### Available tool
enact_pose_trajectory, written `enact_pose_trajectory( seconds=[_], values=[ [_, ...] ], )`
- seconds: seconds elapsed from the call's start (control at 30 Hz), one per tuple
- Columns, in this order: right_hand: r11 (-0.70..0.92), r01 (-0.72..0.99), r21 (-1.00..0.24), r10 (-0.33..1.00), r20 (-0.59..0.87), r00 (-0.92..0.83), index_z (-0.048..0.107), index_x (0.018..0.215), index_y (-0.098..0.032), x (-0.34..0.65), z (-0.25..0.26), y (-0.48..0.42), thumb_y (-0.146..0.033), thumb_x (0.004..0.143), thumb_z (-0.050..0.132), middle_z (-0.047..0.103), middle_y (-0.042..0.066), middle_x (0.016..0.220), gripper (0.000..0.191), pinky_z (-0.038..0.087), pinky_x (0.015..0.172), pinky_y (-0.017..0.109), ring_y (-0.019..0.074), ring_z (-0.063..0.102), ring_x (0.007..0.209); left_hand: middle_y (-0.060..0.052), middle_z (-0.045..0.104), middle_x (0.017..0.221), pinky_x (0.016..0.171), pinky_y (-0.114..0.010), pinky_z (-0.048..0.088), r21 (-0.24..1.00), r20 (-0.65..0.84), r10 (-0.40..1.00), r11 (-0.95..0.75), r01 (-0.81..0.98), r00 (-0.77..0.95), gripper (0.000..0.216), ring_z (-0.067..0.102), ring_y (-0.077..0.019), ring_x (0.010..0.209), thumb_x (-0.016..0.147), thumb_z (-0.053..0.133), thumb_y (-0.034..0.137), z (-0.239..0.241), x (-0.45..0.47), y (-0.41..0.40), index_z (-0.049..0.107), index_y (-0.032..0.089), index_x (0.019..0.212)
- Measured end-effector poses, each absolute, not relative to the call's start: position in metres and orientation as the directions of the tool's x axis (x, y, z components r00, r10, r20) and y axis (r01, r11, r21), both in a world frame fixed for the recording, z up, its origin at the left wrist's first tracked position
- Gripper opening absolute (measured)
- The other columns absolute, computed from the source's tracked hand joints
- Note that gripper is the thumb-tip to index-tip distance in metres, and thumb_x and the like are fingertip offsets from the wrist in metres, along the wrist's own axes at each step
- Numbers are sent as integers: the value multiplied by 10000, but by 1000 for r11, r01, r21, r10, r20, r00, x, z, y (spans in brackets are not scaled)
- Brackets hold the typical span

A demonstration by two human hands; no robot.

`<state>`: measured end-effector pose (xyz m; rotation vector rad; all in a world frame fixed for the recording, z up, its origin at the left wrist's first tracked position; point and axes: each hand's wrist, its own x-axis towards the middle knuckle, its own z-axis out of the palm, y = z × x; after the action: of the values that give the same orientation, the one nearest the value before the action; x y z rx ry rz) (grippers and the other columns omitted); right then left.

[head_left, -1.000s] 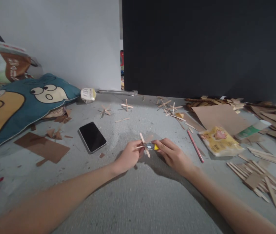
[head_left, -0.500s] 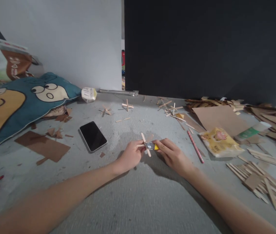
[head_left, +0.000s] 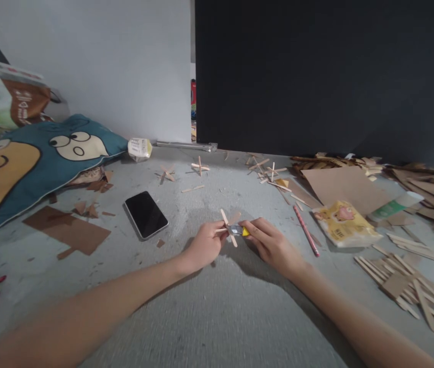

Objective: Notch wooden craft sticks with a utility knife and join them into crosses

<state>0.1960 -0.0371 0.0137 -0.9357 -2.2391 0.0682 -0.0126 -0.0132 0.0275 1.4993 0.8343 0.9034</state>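
A grey tabletop (head_left: pixel 186 317) has a teal cushion (head_left: pixel 58 135) at far left. Near the middle, the right hand (head_left: pixel 272 240) and left hand (head_left: pixel 206 243) are closed: the left pinching crossed wooden sticks (head_left: pixel 234 240), the right gripping a yellow-and-silver tool (head_left: pixel 245 231) (too small to identify) against their crossing.

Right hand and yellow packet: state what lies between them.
In the head view, a red pencil lies between the right hand and the yellow packet, with a brown scrap beside it.
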Motion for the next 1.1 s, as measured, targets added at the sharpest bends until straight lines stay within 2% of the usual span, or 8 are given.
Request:
enact_pose_trajectory(
  seconds=[0.17,0.33,0.57,0.77,0.97,1.1],
  values=[
    [738,608,-292,640,589,-493,527,1430,-258,196,13,-37,-211,1061,395,666,99,1005,395,565,776,335,214,644,873,-6,525,621,573,-218,340,993,101,881,-119,10,462,188,396,-122,618,753,518,139,24,-15,-12,705,147,776],
    [733,613,-296,646,585,-490,528,1427,-232,197,13,-37,-215,1064,380,664,105,1007,392,561,779,317,204,645,874,22,466,604,524,-212,274,999,35,889,-30,-18,457,140,326,-96,556,780,524,162,24,-17,-15,661,145,757],
    [734,604,-310,648,585,-488,514,1440,-268,196,10,-37,-201,1063,388,654,96,1018,403,553,791,321,208,649,885,13,483,574,560,-220,325,996,84,896,-85,-17,437,160,355,-107,578,742,502,105,30,-14,-15,632,160,666],
    [727,600,-334,661,576,-481,506,1441,-275,198,9,-37,-201,1063,409,649,92,1030,397,546,799,320,206,641,899,12,500,585,535,-216,280,999,40,891,-21,-47,453,147,351,-102,559,773,530,175,25,-14,-15,672,143,755],
    [735,593,-328,652,582,-487,519,1433,-258,197,9,-36,-208,1067,393,638,87,994,390,549,777,307,197,634,865,-7,527,586,576,-226,345,994,101,893,-107,-11,440,187,418,-124,613,776,523,143,26,-13,-16,708,146,753],
    [734,588,-340,657,574,-489,518,1438,-259,197,11,-37,-214,1069,390,639,90,1007,393,556,787,302,194,642,878,-8,537,591,612,-236,376,996,87,885,-82,-29,457,171,466,-137,649,775,531,139,27,-15,-16,697,146,735]
  ],
)
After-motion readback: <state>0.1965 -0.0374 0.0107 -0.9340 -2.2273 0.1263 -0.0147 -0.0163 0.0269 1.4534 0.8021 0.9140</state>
